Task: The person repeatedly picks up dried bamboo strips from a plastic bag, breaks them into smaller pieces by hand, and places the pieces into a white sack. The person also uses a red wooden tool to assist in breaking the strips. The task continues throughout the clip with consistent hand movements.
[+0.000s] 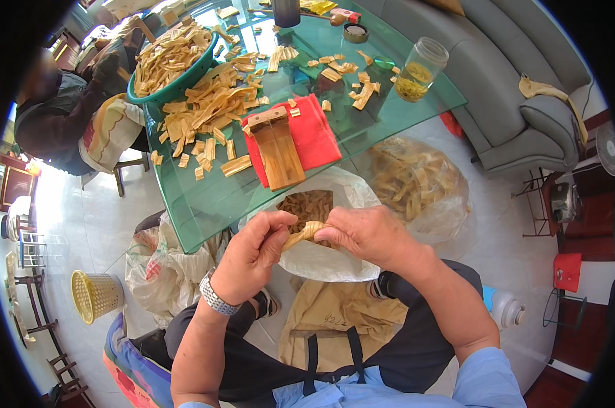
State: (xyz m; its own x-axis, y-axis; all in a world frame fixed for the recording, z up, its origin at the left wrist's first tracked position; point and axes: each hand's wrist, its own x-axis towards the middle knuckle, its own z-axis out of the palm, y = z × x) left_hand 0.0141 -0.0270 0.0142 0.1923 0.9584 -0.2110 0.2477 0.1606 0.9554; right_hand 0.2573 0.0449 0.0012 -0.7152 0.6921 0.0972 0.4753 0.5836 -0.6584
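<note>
My left hand point(254, 255), with a metal watch at the wrist, and my right hand point(368, 234) grip the two ends of a twisted tan strip point(307, 232) of dried, ridged material. Both hands are above an open white woven sack point(328, 265) that holds many small brown pieces point(305, 204). Beyond it, on the glass table point(185, 214), a wooden block tool point(279, 158) rests on a folded red cloth point(323, 132). Loose tan strips point(221, 97) lie heaped left of the cloth, beside a green basin point(200, 69) full of similar strips.
A glass jar point(420, 71) with yellowish liquid stands near the table's right edge. A clear plastic bag of strips point(420, 178) is on the floor at right. Another person point(73, 112) sits at far left. A yellow basket point(96, 296) and a sack point(169, 270) stand at left.
</note>
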